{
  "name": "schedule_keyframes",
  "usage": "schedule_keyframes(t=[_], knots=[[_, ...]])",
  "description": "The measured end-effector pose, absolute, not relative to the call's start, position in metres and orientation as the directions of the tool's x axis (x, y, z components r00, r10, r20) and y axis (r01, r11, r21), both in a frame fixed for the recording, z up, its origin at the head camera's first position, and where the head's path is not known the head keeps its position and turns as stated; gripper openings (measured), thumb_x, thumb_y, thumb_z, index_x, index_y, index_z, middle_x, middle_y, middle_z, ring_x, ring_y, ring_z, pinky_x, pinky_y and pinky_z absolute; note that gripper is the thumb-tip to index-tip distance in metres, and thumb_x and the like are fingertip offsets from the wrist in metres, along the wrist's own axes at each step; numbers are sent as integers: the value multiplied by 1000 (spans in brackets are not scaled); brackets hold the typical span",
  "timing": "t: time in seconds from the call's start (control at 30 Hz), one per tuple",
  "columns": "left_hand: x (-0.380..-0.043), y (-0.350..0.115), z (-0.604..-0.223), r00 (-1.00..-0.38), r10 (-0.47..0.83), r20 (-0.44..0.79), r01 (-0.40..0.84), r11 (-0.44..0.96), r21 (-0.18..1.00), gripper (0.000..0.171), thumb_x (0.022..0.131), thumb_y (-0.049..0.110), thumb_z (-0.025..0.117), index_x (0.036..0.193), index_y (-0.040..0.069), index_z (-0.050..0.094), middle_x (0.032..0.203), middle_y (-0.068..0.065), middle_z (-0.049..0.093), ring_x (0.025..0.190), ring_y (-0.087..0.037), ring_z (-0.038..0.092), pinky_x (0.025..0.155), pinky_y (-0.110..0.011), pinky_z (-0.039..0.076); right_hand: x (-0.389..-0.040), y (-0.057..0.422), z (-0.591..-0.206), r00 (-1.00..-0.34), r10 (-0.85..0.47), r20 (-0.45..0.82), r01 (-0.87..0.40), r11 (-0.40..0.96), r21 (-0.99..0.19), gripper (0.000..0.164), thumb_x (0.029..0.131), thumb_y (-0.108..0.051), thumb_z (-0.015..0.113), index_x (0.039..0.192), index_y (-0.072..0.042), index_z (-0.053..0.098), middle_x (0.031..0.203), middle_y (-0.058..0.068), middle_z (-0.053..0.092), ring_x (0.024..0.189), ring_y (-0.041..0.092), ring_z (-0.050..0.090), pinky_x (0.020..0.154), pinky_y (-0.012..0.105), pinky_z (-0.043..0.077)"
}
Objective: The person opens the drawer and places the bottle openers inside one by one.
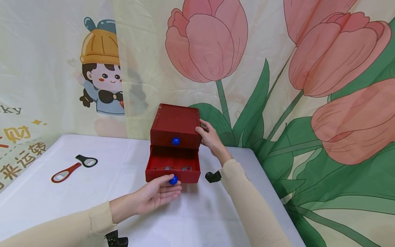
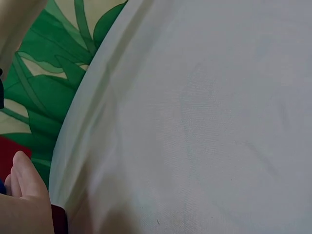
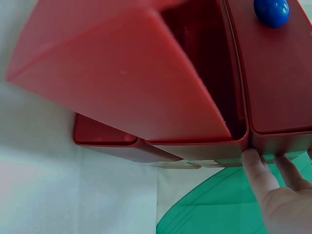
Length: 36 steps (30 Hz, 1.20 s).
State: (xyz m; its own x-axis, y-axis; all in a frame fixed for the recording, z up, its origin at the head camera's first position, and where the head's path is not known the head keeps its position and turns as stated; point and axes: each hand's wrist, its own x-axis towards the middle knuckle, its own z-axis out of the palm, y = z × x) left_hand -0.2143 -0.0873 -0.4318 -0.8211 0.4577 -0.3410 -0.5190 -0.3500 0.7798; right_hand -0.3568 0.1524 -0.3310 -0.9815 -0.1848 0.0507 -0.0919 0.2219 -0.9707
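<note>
Red drawer unit (image 1: 177, 118): report its position.

It stands on the white-covered table (image 1: 77, 195), just left of the right hand (image 1: 213, 137) and beyond the left hand (image 1: 154, 195). Its lower drawer (image 1: 189, 177) is drawn out toward the left hand; the upper drawer (image 1: 162, 137) sits closed, directly to the left of the right hand.

Condition of the left hand?

Palm turned upward, fingers extended, thumb and index finger at the lower blue knob (image 1: 173, 179). Whether they pinch it, I cannot tell; the left wrist view catches the hand only at the edge.

And the right hand?

Unclenched. The fingers are extended and touch the side of the unit; the right wrist view confirms the contact. The upper blue knob (image 1: 176, 141) is to the left of this hand.

Contents of the lower drawer?

Small grey objects (image 1: 186, 168) on its floor, just beyond the left hand's fingertips. Too small to identify.

Other items on the table?

A red-framed tool (image 1: 69, 169) and a black-framed tool (image 1: 82, 159), well to the left of the left hand and farther out, their near ends close together.

Surroundings?

A backdrop (image 1: 206, 44) printed with pink tulips, beyond both hands.
</note>
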Motion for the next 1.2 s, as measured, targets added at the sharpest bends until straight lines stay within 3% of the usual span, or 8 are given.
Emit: schedule_keyframes(t=[0.23, 0.83, 1.2], knots=[[-223, -86, -430, -841, 434, -322, -493, -371, 787, 65, 107, 42, 64, 148, -7, 51, 126, -16, 75, 116, -28, 74, 107, -41, 56, -357, 152, -331, -982, -186, 46, -87, 219, -972, 63, 110, -34, 55, 168, -26, 31, 163, 14, 41, 140, 37, 54, 112, 52, 52], [-249, -84, -432, -879, 359, -313, -446, -392, 805, 60, 108, 40, 62, 147, -5, 53, 125, -15, 75, 114, -26, 75, 107, -40, 56, -356, 151, -330, -983, -177, 51, -91, 228, -969, 63, 110, -35, 56, 167, -27, 32, 162, 13, 43, 139, 36, 56, 110, 51, 53], [-268, -78, -436, -891, 338, -303, -427, -400, 811, 58, 108, 39, 62, 146, -4, 54, 144, -24, 63, 113, -25, 74, 108, -39, 55, -357, 152, -332, -984, -173, 47, -84, 213, -973, 62, 110, -34, 56, 167, -26, 33, 162, 13, 43, 138, 35, 57, 112, 50, 52]])
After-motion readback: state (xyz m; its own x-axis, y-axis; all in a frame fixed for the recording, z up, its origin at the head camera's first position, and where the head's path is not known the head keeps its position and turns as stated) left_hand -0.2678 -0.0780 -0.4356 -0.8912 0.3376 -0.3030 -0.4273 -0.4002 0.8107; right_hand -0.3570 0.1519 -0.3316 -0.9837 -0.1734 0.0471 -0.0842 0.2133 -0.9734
